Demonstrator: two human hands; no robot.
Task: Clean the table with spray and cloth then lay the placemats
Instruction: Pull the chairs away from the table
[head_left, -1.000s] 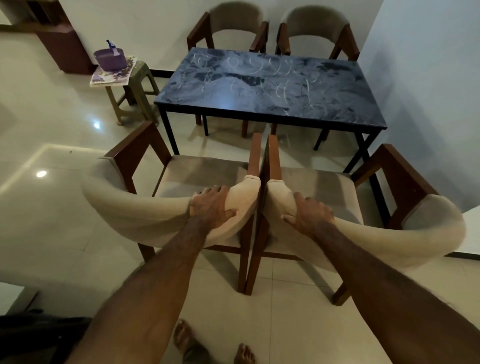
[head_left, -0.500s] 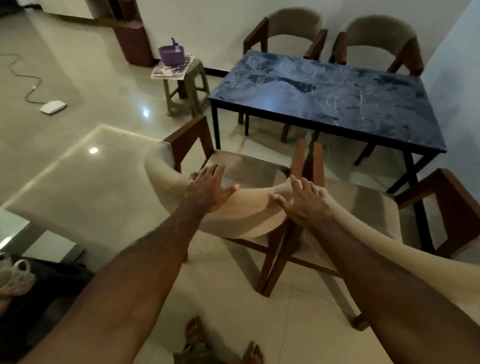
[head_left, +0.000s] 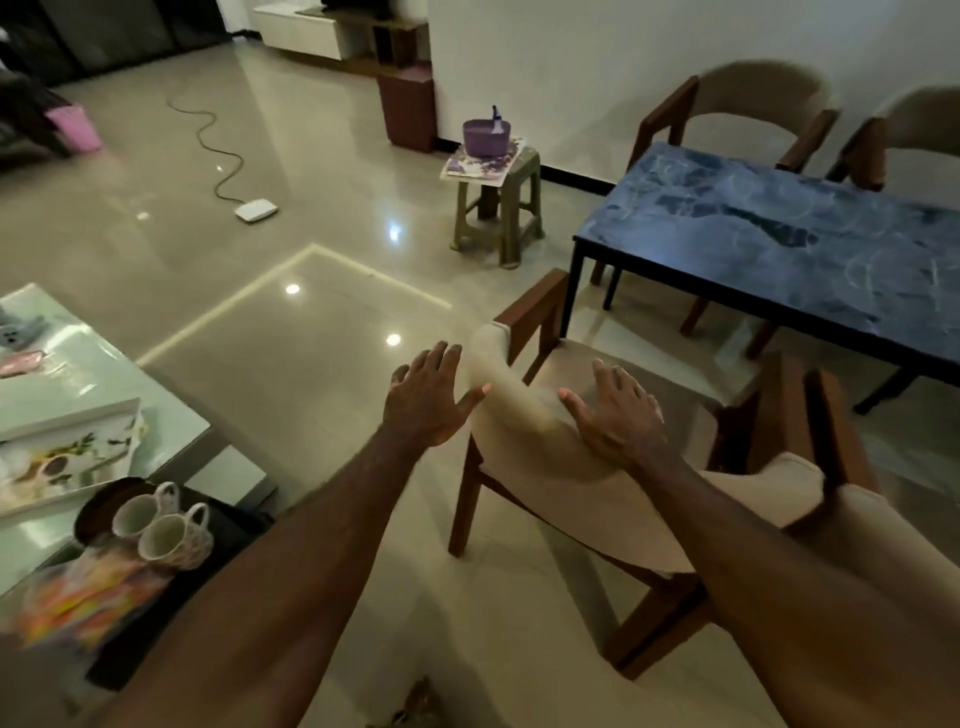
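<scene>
Table (head_left: 779, 234) now farther right; left hand (head_left: 426, 400) lifted off chair (head_left: 524, 431), fingers spread; right hand (head_left: 618, 410) flat on it.

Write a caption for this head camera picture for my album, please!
Both hands, left and right, open above a beige chair beside the blue marbled table.

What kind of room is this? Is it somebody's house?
Most likely a home's living and dining room. There is a dark blue table with cushioned wooden chairs around it, cups on a low table, and a polished tile floor.
</scene>
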